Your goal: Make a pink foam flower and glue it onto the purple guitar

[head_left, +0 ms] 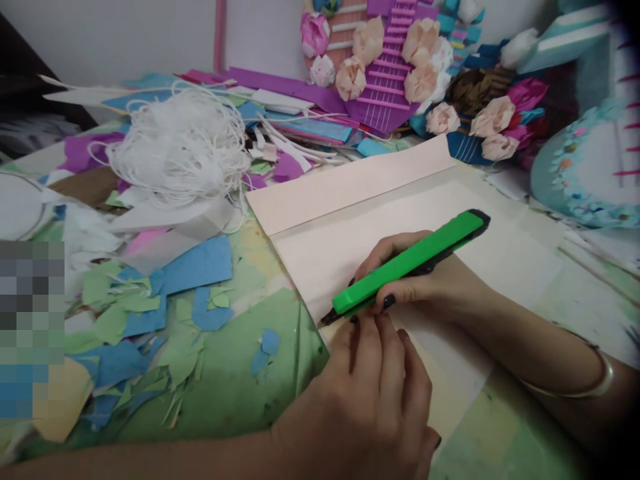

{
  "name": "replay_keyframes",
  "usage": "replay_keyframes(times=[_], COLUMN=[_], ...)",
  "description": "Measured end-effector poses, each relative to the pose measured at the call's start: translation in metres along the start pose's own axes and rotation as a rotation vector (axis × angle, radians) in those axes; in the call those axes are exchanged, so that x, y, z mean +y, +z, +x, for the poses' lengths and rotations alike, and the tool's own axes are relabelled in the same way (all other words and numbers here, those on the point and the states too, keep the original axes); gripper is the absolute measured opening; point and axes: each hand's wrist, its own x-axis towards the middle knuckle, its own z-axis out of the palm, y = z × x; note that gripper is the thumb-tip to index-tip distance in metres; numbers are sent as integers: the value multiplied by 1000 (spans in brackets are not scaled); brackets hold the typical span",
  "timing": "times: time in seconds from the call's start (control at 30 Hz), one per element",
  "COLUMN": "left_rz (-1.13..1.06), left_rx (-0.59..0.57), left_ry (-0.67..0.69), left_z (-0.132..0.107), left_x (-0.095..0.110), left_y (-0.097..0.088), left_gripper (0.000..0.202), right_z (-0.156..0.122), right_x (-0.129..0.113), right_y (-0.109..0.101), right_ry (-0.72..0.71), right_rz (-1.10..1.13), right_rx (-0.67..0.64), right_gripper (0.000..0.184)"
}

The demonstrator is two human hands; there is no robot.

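My right hand (425, 280) is closed around a bright green box cutter (405, 263), which slants from upper right to lower left. The cutter's dark tip meets the left edge of a pale cream paper sheet (345, 247). A strip along the sheet's far edge is folded over, showing a peach tone. In front of the cutter, my left hand (370, 393) lies on the sheet with its fingers bent and its thumb apart. Its fingertips are close beneath the cutter's body, partly hidden by it.
Blue and green paper scraps (195, 273) cover the left of the green table cover (250, 393). Behind them sits a tangled heap of white cord (180, 147). Paper-flower decorations (385, 60) stand at the back, and a light-blue decorated piece (580, 167) stands at right.
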Motion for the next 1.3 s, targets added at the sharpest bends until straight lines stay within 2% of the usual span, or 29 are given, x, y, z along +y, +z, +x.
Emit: replay_keyframes(times=[0.43,0.93,1.3], left_rz=[0,-4,-5], left_rx=[-44,-61,-62], left_ry=[2,7,7], left_z=[1,1,1], left_x=[-2,-3,-3], left_y=[-2,-4,-4], left_gripper=[51,52,51], right_z=[0,-3,-2], right_x=[5,0,2], right_y=[-7,0,-2], right_ry=[-45,-12,-11], right_rz=[135,120,103], right_rx=[-58,2,-10], right_gripper=[34,20,22])
